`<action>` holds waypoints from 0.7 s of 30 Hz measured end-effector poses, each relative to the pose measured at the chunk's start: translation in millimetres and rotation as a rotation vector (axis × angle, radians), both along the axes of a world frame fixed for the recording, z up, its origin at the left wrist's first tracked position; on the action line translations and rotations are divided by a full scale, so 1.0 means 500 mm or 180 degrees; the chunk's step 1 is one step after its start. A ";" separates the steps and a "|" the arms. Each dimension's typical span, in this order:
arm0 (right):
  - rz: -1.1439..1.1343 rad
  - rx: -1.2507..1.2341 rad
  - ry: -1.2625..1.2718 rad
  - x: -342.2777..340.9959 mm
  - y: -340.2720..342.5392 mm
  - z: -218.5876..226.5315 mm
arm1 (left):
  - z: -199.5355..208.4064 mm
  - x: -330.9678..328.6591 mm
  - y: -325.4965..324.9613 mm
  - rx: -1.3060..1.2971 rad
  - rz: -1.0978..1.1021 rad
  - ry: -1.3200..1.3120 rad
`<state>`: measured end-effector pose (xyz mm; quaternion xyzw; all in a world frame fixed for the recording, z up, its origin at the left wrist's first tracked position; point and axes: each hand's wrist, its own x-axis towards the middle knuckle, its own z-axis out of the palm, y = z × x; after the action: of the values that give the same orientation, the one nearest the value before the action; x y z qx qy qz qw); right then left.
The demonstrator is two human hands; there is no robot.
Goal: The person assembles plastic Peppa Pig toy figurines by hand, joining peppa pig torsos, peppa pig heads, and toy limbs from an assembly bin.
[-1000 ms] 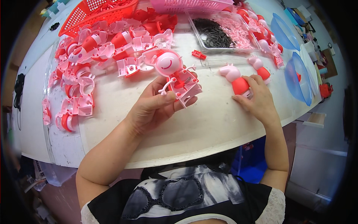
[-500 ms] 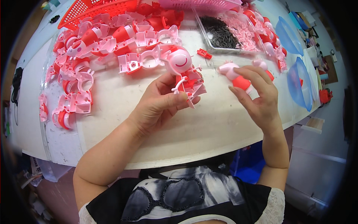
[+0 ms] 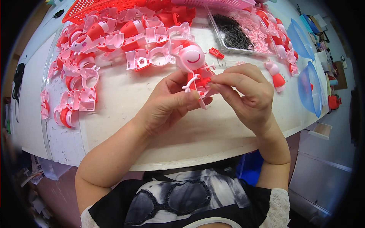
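My left hand is closed around a half-built pink and red toy figure, thumb across its near side. The figure has a round pink head with a curved smile line, a thin pink arm, and a red body lying open. At the right side of that body, my right hand is pinched, thumb and forefinger together at the red part; whatever sits between the fingertips is too small to make out. A small red part lies on the table beyond the figure. Another pink and red figure piece rests beyond my right hand.
Many pink and red toy shells are heaped at the left, below a red basket. A clear tray holds black and pink small parts. More figure pieces and two blue bowls line the right side of the table.
My right hand has come left from beside the loose pink and red pieces to the figure, its fingers closing into a pinch. My left hand still holds the figure; the view has shifted slightly.
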<state>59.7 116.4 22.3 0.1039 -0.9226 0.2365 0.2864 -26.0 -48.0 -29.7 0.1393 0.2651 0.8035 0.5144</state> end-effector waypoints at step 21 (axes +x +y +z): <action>0.0156 -0.1268 -0.0477 -0.004 0.006 -0.007 | 0.007 0.000 0.000 -0.0163 -0.0089 -0.0146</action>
<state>57.9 119.5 19.0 0.0498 -0.8736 0.4281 0.2261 -25.9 -48.0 -26.0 0.1113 0.2718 0.7922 0.5350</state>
